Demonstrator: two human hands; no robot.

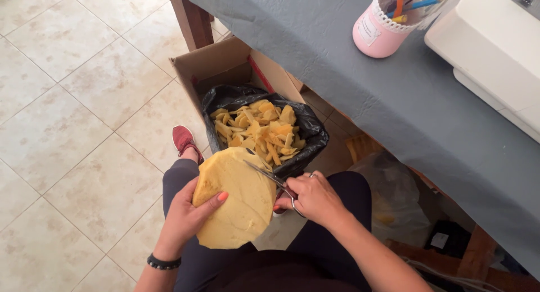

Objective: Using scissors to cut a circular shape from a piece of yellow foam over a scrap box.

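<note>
My left hand (184, 218) grips a thick round slab of yellow foam (235, 199) by its left edge, thumb on top, holding it above my lap. My right hand (315, 199) is closed on a pair of scissors (269, 177), whose blades lie against the foam's upper right edge. Just beyond the foam sits a cardboard box (225, 59) lined with a black plastic bag (306, 129) and filled with several yellow foam offcuts (259, 129).
A table under a grey cloth (394, 95) runs along the right, bearing a pink holder of pens (388, 22) and a white machine (495, 50). My red shoe (184, 140) rests on the beige tiled floor (73, 129). Bags lie under the table.
</note>
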